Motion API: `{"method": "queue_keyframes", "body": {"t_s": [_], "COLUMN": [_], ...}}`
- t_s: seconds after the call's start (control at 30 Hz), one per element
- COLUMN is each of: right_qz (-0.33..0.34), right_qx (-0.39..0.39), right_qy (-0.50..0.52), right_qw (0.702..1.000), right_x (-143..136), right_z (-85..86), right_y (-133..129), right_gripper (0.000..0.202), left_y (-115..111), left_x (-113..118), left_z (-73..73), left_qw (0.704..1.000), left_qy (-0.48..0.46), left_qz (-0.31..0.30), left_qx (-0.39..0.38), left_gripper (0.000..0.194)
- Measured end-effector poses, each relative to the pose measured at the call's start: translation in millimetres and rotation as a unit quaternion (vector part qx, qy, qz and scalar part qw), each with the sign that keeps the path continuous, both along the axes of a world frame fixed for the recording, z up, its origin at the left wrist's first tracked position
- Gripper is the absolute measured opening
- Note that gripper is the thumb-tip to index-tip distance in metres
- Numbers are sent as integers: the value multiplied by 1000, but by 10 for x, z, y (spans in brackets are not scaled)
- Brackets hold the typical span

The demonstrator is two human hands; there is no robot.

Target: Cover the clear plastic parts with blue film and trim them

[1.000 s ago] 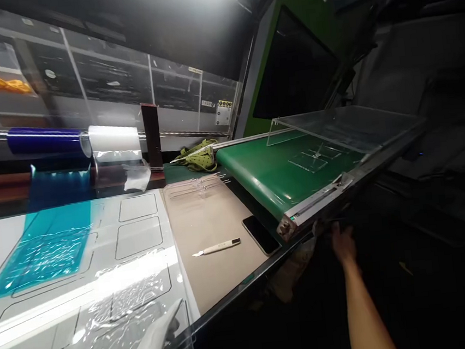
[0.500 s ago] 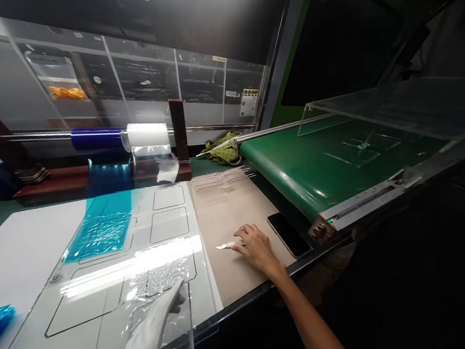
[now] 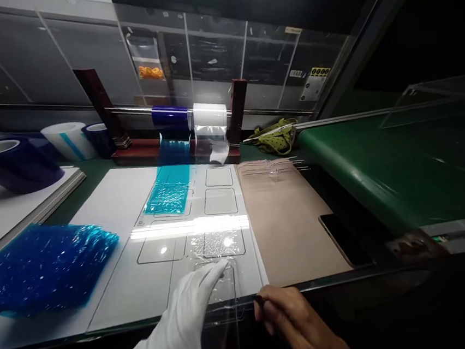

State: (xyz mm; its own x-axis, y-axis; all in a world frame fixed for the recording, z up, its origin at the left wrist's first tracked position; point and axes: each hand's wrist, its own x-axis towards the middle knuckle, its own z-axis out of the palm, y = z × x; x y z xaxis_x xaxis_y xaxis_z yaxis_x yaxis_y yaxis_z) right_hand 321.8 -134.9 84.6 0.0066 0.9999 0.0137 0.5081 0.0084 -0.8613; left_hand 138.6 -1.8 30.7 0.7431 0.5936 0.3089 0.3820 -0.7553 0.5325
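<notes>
My left hand [image 3: 188, 310], in a white glove, grips a clear plastic panel [image 3: 223, 290] that overhangs the front edge of the table. Its thumb lies over the panel; the other fingers are mostly hidden. Close by on the right, my bare right hand [image 3: 293, 319] is closed at the table edge, with a small dark bit at its fingertips. The craft knife that it touched half a second ago no longer lies on the brown board [image 3: 292, 221], so it appears to be in this hand, though the fingers cover it. A crinkled clear film [image 3: 218, 243] lies just beyond the panel.
Blue film [image 3: 168, 194] hangs from a blue roll [image 3: 170, 117] beside a white roll [image 3: 210, 116]. Crumpled blue film [image 3: 44, 269] lies left. A phone [image 3: 346, 240] rests right of the board, near a green conveyor belt [image 3: 380, 171]. More tape rolls [image 3: 67, 142] stand back left.
My right hand has left the brown board and come down beside my left hand; the craft knife is gone from the board. My view has turned left.
</notes>
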Motion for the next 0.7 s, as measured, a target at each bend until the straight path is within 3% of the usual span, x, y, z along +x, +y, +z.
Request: {"method": "queue_keyframes", "body": {"t_s": [0.17, 0.27, 0.33, 0.43, 0.57, 0.7], "right_qz": [10, 10, -6, -27, 21, 11], "right_qx": [-87, -119, -139, -116, -52, 4], "right_qy": [23, 31, 24, 23, 62, 68], "right_qw": [996, 992, 990, 993, 996, 998], "right_x": [-236, -285, -332, -391, -399, -391], "right_z": [33, 52, 66, 43, -71, -164], "right_y": [46, 68, 80, 108, 128, 103], "right_gripper": [50, 68, 69, 68, 70, 74], "left_y": [-46, -88, -107, -123, -155, -195], "left_x": [-109, -160, -176, -181, -179, -157], "left_z": [141, 138, 112, 93, 159, 213], "left_qw": [999, 999, 999, 998, 998, 998], "left_qy": [0, -11, -17, -18, -1, 29], "left_qz": [-35, -41, -39, -54, -55, -57], "left_qx": [-18, -6, -5, 1, 16, 22], "left_gripper": [57, 66, 69, 74, 75, 72]}}
